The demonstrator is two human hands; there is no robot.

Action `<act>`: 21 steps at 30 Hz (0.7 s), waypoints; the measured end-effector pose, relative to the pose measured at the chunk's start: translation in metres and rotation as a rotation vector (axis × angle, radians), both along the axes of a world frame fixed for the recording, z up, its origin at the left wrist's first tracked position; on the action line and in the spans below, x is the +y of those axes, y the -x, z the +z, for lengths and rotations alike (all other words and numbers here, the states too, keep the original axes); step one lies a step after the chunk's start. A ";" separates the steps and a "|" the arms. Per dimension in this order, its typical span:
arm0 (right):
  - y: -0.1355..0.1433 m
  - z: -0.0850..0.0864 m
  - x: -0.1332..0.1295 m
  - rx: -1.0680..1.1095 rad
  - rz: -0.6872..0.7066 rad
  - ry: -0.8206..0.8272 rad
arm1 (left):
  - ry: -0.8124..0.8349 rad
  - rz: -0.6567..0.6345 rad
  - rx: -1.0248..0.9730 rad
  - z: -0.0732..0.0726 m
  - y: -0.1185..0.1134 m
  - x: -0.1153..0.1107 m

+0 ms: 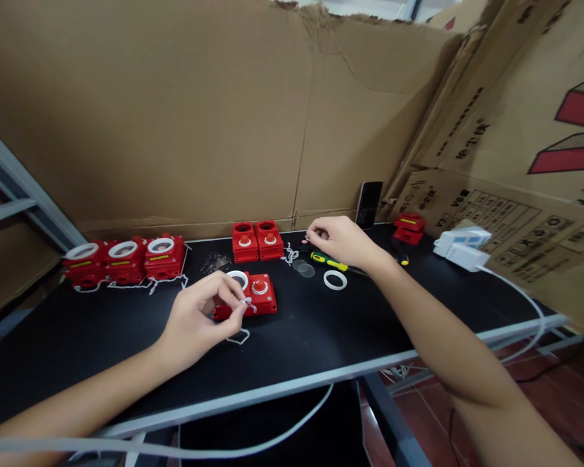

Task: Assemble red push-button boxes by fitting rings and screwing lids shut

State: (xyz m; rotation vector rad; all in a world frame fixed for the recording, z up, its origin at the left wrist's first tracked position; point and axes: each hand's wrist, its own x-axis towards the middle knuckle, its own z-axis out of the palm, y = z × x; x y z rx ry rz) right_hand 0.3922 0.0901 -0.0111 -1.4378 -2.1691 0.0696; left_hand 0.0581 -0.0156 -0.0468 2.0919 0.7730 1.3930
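Observation:
My left hand (202, 308) is closed in a pinch on a white string (246, 301), whose loop hangs down to the table. Just behind those fingers sits a red box (267, 301) with a red dome and a white ring, partly hidden by the hand. Over the back of the table, my right hand (338, 240) has its fingers pinched together; what lies between the tips is too small to make out. Near it are a green-and-yellow screwdriver (328, 261), clear discs (306, 270), a bundle of white string (289, 254) and a white ring (335, 280).
Three red boxes with white rings (164, 259) stand at the left, strings trailing in front. Two more red boxes (257, 243) sit at the back. A phone (368, 204) leans on the cardboard wall (199, 117). White plugs (462, 250) with a cable lie right.

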 end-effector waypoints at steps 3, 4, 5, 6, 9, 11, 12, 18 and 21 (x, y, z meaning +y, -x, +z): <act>-0.015 0.003 0.012 -0.049 -0.079 0.049 | 0.129 -0.022 -0.058 -0.002 0.000 0.002; -0.019 0.003 0.016 -0.067 -0.106 0.066 | 0.162 -0.023 -0.063 -0.003 0.000 0.002; -0.024 0.004 0.020 -0.085 -0.131 0.087 | 0.182 -0.023 -0.063 -0.004 0.001 0.003; -0.028 0.005 0.023 -0.103 -0.153 0.114 | 0.192 -0.022 -0.058 -0.005 0.002 0.003; -0.041 0.008 0.026 -0.159 -0.184 0.228 | 0.175 -0.031 -0.024 -0.005 0.004 0.004; -0.048 0.010 0.025 -0.203 -0.169 0.332 | 0.156 -0.034 0.000 -0.005 0.005 0.005; -0.050 0.011 0.024 -0.226 -0.153 0.385 | 0.151 -0.033 0.012 -0.004 0.005 0.006; -0.036 -0.002 0.022 -0.326 -0.051 0.466 | 0.204 -0.036 0.002 -0.005 0.005 0.009; -0.024 -0.013 0.023 -0.349 -0.061 0.370 | 0.275 -0.041 -0.064 -0.004 0.004 0.007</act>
